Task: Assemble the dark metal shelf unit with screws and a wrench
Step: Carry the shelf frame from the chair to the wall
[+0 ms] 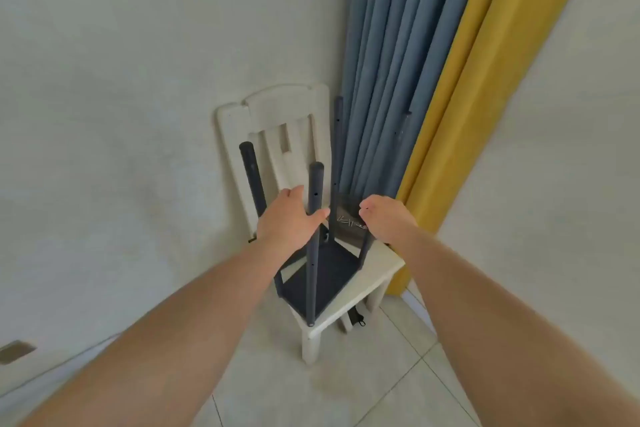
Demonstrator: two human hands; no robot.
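While the dark shelf unit (pixel 320 274) stands on the white chair (pixel 377 270), both your hands hover beside its posts.
Your left hand (pixel 289 218) is spread, fingers (pixel 317 217) straight, touching the near post (pixel 314 236); your right hand (pixel 386 217) is loosely curled, holding nothing visible. Small screws (pixel 351 222) lie on a dark panel (pixel 349 218) behind.

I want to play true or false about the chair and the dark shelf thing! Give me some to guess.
1. The shelf unit stands on a white chair. True.
2. The curtains are red and green. False: they are blue-grey and yellow.
3. The left hand is by a dark post, fingers straight. True.
4. The right hand holds a hammer. False: no tool shows in it.
5. The chair lies tipped over. False: it stands upright on the tiled floor.
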